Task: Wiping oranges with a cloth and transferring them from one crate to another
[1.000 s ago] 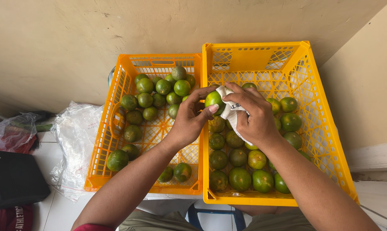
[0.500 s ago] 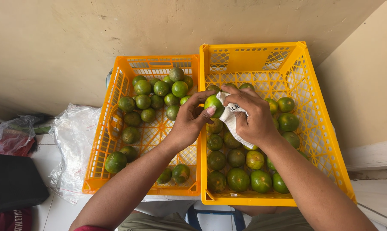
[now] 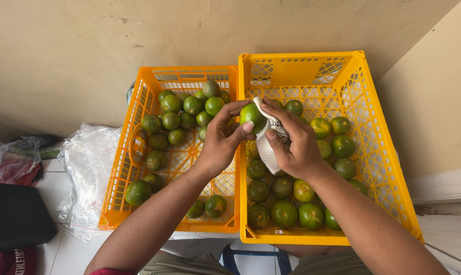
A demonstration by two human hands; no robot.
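Observation:
My left hand (image 3: pixel 221 143) grips a green citrus fruit (image 3: pixel 252 116) above the wall shared by two yellow-orange crates. My right hand (image 3: pixel 291 142) presses a white cloth (image 3: pixel 267 147) against that fruit. The left crate (image 3: pixel 119 198) holds several green fruits, mostly at its far end. The right crate (image 3: pixel 388 178) holds several more, green and yellowish, partly hidden under my right forearm.
A crumpled clear plastic bag (image 3: pixel 88 163) lies left of the crates. Further left are another plastic bag over something red (image 3: pixel 11 163) and a black case (image 3: pixel 14 216). A beige wall stands behind the crates, and a white ledge (image 3: pixel 444 188) runs at the right.
Both hands stay on the fruit and cloth. The fingers have shifted slightly around the fruit, and the view has moved a little.

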